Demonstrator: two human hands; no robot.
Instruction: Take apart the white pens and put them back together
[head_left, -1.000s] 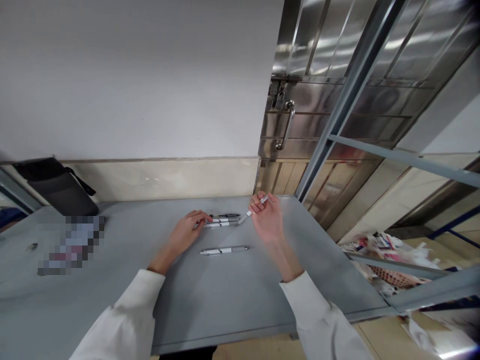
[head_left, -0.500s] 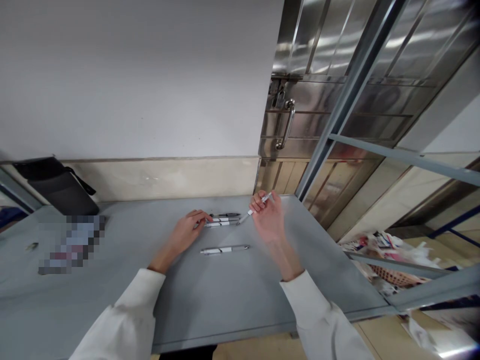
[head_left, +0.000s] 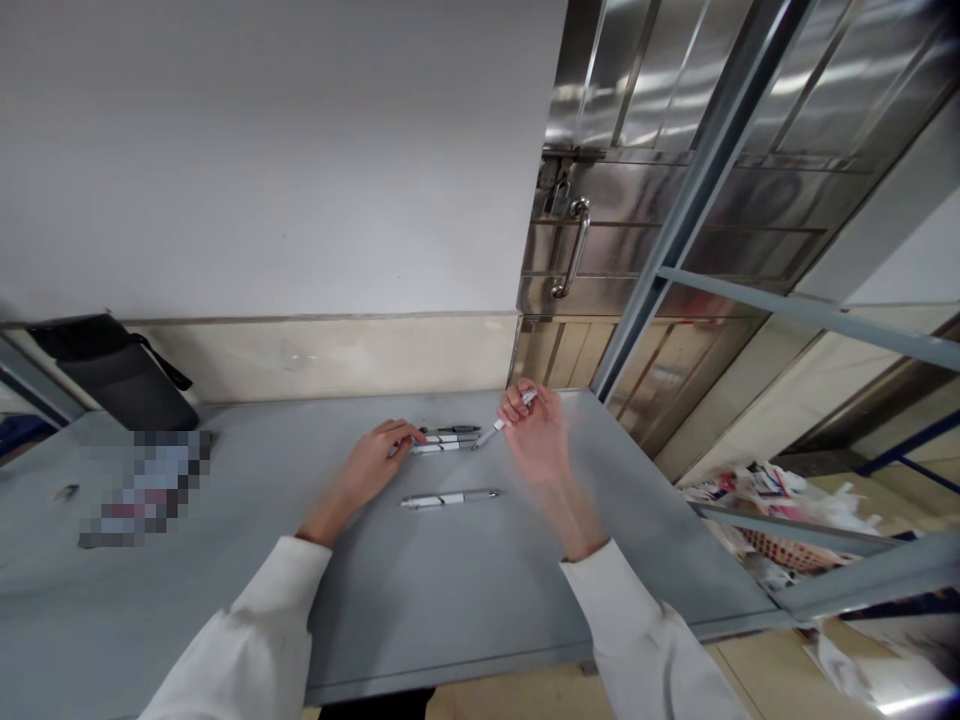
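Observation:
My right hand [head_left: 534, 436] is raised a little over the grey table [head_left: 420, 590], fingers curled around a white pen [head_left: 501, 425] whose tip points down and left. My left hand [head_left: 373, 462] rests on the table with its fingertips on the left ends of a small bunch of pens [head_left: 448, 440] lying side by side. One more white pen [head_left: 448, 498] lies alone on the table nearer to me, between my two hands.
A black bag [head_left: 112, 372] leans against the wall at the table's back left, with a blurred-out item [head_left: 142, 487] beside it. A steel door with a handle [head_left: 570, 250] stands behind the table's right corner. A metal frame [head_left: 825, 320] and a cluttered basket [head_left: 780, 545] are at the right.
Almost nothing has moved. My right hand has shifted the held pen very slightly; my left hand stays on the bunch of pens.

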